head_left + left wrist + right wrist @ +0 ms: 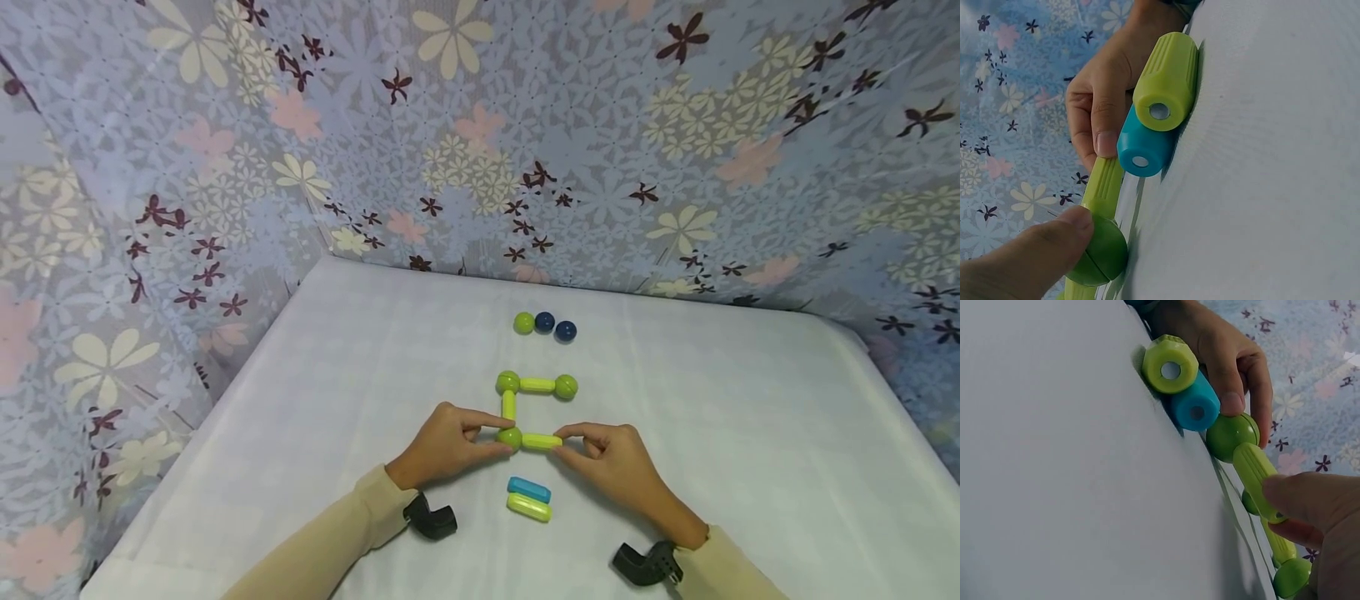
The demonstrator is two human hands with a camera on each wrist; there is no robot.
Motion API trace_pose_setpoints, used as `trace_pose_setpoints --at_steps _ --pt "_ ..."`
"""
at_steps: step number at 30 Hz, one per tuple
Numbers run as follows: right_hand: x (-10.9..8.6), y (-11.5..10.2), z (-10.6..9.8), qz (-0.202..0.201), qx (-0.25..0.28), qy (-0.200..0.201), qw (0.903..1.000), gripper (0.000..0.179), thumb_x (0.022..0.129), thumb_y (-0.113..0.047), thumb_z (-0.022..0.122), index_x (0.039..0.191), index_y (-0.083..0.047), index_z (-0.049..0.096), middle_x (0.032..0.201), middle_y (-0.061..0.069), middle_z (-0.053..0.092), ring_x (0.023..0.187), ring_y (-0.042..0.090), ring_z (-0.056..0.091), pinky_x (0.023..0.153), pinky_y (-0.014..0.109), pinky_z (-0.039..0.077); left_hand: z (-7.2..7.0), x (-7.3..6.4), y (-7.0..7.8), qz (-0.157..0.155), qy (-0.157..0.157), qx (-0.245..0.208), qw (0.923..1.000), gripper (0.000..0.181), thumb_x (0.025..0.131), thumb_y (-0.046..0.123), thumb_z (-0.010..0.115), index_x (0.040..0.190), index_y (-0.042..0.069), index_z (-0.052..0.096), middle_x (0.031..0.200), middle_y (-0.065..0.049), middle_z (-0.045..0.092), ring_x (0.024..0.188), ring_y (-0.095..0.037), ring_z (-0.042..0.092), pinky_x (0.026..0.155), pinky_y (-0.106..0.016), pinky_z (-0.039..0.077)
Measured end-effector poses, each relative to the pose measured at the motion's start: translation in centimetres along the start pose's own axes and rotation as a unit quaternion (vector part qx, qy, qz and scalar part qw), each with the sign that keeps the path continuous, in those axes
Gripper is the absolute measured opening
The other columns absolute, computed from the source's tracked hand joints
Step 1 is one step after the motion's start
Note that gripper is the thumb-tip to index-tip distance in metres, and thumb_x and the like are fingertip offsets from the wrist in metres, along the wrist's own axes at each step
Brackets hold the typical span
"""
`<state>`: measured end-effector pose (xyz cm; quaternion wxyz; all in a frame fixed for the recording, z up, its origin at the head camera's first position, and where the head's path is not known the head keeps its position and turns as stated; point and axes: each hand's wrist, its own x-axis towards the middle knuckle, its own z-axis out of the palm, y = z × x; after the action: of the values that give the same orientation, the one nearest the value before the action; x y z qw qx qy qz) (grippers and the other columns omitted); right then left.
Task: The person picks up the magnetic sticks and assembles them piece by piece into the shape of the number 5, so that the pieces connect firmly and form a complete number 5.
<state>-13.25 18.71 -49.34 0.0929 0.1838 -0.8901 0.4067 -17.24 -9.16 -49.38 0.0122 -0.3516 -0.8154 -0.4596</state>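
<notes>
The left hand (456,439) has thumb and forefinger nearly together, with the near green ball (512,437) pinched between them; the right hand (617,461) is closed to a similar narrow pinch, on the outer end of the held rod (540,442), whose inner end touches this ball. From the same ball the side rod (509,405) goes away to the corner ball (507,382), then the far rod (537,385) runs to the end ball (566,387); all this lies on the white table (375,358).

The step in hand, I judge, is the joining of the held rod to the near ball; whether it is firmly caught, I cannot tell. The next move probably calls for a ball at its outer end — the loose green ball (523,322) lies beyond the figure; the blue rod (529,489) and the spare yellow-green rod (528,507) wait nearer, between the forearms.
</notes>
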Motion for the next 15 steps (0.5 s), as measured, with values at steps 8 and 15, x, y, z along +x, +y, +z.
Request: trace_pose_setpoints --at_steps 8,15 --pt "0.2 0.4 -0.3 0.009 0.022 -0.015 0.9996 0.02 0.083 -0.028 0.087 0.101 -0.02 0.08 0.05 -0.02 0.032 0.047 -0.001 0.027 0.048 0.021 0.028 -0.1 0.1 -0.1 -0.005 -0.006 -0.009 0.9999 0.03 0.085 0.032 0.086 0.112 0.02 0.081 0.052 0.015 0.03 0.048 0.002 0.026 0.046 -0.019 0.023" --pt "0.7 1.1 -0.6 0.031 0.054 0.041 0.9972 0.018 0.091 -0.026 0.081 0.104 -0.015 0.08 0.05 -0.013 0.033 0.046 0.001 0.028 0.044 0.024 0.028 -0.2 0.2 0.0 -0.013 -0.009 -0.012 0.9998 0.031 0.084 0.032 0.087 0.112 0.02 0.081 0.051 0.014 0.031 0.048 0.002 0.026 0.046 -0.02 0.024"
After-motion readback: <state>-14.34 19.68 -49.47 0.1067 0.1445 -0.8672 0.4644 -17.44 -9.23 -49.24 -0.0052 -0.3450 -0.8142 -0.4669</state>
